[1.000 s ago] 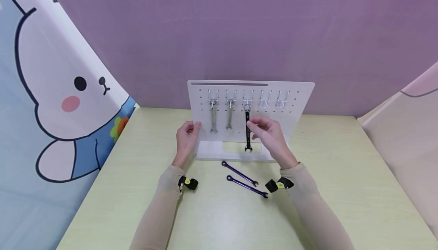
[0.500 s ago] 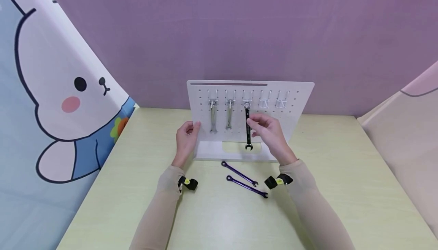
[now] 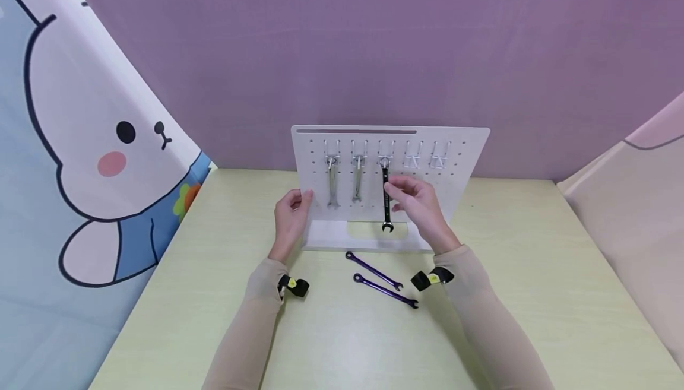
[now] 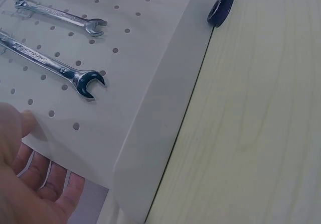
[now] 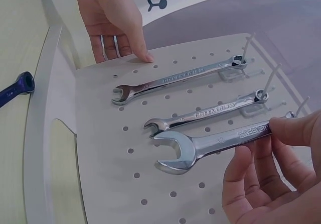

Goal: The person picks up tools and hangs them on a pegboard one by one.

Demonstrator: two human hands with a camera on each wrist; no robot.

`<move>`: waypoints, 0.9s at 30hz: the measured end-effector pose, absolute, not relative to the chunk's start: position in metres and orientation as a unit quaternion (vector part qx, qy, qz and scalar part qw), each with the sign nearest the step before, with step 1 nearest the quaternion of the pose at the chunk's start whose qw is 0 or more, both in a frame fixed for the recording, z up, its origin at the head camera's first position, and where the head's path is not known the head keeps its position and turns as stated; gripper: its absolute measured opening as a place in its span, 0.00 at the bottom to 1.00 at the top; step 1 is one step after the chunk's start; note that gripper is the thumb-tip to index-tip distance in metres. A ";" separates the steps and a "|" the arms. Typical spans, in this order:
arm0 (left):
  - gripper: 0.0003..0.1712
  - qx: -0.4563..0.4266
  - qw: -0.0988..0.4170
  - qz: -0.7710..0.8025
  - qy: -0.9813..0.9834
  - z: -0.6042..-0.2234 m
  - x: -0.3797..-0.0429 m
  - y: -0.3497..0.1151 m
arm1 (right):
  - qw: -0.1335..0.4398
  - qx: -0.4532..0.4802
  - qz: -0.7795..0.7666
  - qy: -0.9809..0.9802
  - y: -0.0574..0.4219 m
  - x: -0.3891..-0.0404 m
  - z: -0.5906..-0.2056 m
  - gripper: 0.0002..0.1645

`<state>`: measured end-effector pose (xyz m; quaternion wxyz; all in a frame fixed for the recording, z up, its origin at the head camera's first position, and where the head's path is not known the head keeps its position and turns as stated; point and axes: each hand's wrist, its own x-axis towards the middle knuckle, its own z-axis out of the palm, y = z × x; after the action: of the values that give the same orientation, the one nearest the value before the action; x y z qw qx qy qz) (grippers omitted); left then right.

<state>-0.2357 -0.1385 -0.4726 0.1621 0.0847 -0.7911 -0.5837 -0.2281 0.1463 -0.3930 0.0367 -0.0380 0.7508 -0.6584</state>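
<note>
My right hand (image 3: 422,207) pinches a combination wrench (image 3: 387,200) between thumb and fingers. The wrench hangs upright before the white pegboard (image 3: 427,194), open end down, its ring end at the middle hook. In the right wrist view the wrench (image 5: 215,142) is shiny steel and the ring meets the hook's tip. My left hand (image 3: 291,218) grips the board's left edge, thumb on the front and fingers behind, as the left wrist view shows the hand (image 4: 30,174). Two silver wrenches, one outermost (image 3: 333,185) and one beside it (image 3: 357,182), hang on the left hooks.
Two purple-blue wrenches, one nearer the board (image 3: 374,270) and one nearer me (image 3: 386,291), lie on the pale wooden table (image 3: 342,348). Two bare hooks, the inner one (image 3: 413,158) and the outer one (image 3: 440,158), project from the board's right side.
My right hand has raised the wrench slightly toward the middle hook, and its ring end now overlaps the hook. The left hand keeps its grip on the board.
</note>
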 end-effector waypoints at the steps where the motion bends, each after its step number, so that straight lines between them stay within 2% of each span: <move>1: 0.18 0.085 0.162 -0.584 -0.791 -0.472 -0.236 -0.138 | 0.037 -0.038 -0.659 0.750 0.146 -0.228 -0.393 0.21; 15: 0.18 0.083 0.167 -0.585 -0.790 -0.472 -0.234 -0.140 | 0.023 -0.039 -0.659 0.751 0.143 -0.233 -0.400 0.21; 27: 0.19 0.083 0.162 -0.586 -0.790 -0.472 -0.233 -0.141 | -0.076 -0.079 -0.612 0.784 0.138 -0.242 -0.416 0.14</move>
<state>-0.2330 -0.1406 -0.4721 0.1616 0.0826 -0.7895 -0.5863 -0.2416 0.1380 -0.4156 -0.0755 -0.0787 0.7837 -0.6115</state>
